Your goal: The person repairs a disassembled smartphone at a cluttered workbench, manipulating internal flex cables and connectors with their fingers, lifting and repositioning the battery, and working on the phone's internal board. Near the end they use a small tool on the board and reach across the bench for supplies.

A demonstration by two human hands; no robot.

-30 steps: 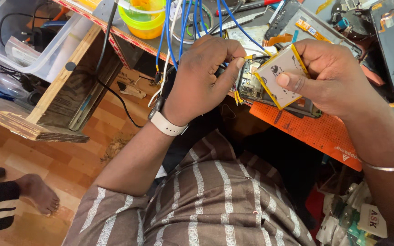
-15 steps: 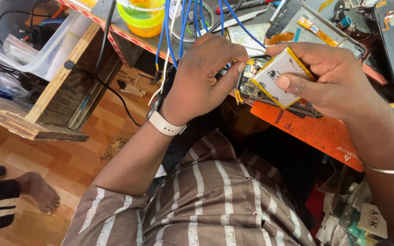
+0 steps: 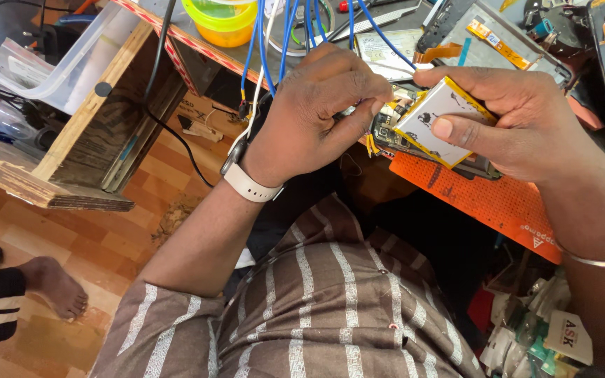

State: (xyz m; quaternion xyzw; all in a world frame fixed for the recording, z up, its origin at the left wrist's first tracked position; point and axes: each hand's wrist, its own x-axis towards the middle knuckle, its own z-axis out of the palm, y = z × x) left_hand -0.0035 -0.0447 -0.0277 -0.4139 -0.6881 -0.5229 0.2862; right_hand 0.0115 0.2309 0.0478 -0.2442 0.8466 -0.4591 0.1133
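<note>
Phone battery (image 3: 437, 120), the flat white one edged in yellow tape, is sitting tilted up off the opened phone (image 3: 414, 143), and I am gripping it in my right hand (image 3: 519, 119), thumb pressing across its face and fingers curling round its far edge. Underneath, the opened phone is lying on the orange work mat (image 3: 498, 203) at the bench's near edge, its circuit board showing just left of the battery. My left hand (image 3: 316, 105) is bunching its fingertips together against the battery's left corner, right where the small yellow connector tabs are showing; whether anything is pinched between those fingertips I cannot tell. I am wearing a pale-strapped watch (image 3: 246, 178) on that wrist and a thin metal bangle (image 3: 596, 260) on the other. Blue wires (image 3: 267, 42) are hanging down just behind my left hand, beside a yellow-green plastic tub (image 3: 225, 17). Someone else's bare foot (image 3: 54, 283) is resting on the wooden floor, well apart.
</note>
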